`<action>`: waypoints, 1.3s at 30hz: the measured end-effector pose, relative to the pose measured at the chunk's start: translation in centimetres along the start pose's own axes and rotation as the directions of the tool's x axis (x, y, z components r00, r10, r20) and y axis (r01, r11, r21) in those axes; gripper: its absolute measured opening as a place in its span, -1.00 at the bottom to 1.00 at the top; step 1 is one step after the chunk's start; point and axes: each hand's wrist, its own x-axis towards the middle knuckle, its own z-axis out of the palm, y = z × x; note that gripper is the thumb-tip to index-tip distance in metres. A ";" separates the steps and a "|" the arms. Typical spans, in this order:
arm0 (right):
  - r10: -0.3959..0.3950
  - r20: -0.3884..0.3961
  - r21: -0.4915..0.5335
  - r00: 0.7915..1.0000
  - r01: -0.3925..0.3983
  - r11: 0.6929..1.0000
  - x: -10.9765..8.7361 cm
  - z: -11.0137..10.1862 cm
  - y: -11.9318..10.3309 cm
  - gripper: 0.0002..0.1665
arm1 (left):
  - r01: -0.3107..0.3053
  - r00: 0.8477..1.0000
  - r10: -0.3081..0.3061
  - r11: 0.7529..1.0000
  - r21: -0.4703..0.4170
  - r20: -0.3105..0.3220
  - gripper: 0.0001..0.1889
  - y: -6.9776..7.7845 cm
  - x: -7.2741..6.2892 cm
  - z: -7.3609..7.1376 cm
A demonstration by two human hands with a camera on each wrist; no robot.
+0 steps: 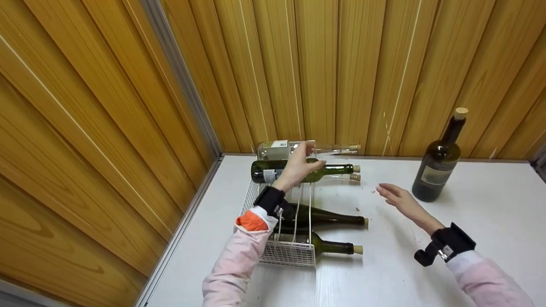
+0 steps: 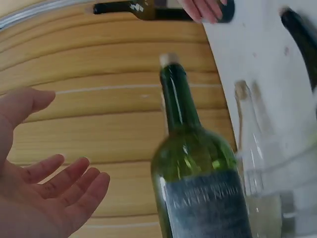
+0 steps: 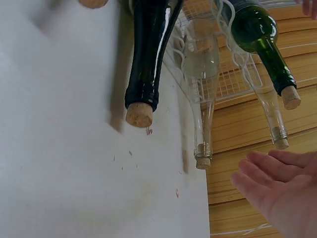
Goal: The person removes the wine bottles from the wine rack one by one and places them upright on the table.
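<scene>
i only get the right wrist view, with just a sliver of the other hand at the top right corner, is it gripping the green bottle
Observer: No, the left hand is open; the left wrist view shows a gap between it and the green bottle.
Operator: ok, any bottle standing upright that i cant see
Observer: Yes, in the head view a corked dark bottle stands on the table, beyond and to the right of the right hand.
Operator: and the cork cut off at my top edge
Observer: It plugs the nearest bottle, which the head view shows lying at the near end of the white wire rack.
</scene>
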 end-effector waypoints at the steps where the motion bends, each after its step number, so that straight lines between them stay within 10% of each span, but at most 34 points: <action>1: 0.008 0.003 0.051 1.000 -0.008 0.999 -0.1 0.0 -0.1 -0.26 | 0.013 1.000 -0.014 0.999 0.049 0.013 -0.45 -0.7 0.2 -0.4; 6: 0.035 0.005 0.237 0.999 -0.035 0.971 -0.6 -0.1 -0.1 -0.25 | 0.017 0.995 -0.049 0.947 0.322 0.091 -0.33 -3.5 0.9 -2.0; 13: 0.087 -0.019 0.370 0.996 -0.074 0.926 -0.8 -0.3 0.2 -0.19 | -0.062 0.953 -0.152 0.749 0.660 0.261 0.01 -6.2 1.5 -3.5; 17: 0.123 -0.017 0.444 0.992 -0.102 0.890 -1.0 -0.2 0.3 -0.18 | -0.099 0.944 -0.168 0.678 0.728 0.285 -0.01 -7.6 1.4 -3.6; 28: 0.126 0.050 0.479 0.991 -0.134 0.867 -1.2 0.6 0.2 -0.19 | -0.147 0.909 -0.203 0.660 0.737 0.363 -0.01 -9.6 1.5 -2.7; 39: 0.103 0.054 0.516 0.993 -0.117 0.848 -1.1 1.0 -0.1 -0.21 | -0.177 0.926 -0.134 0.673 0.718 0.354 -0.06 -10.8 1.5 -2.3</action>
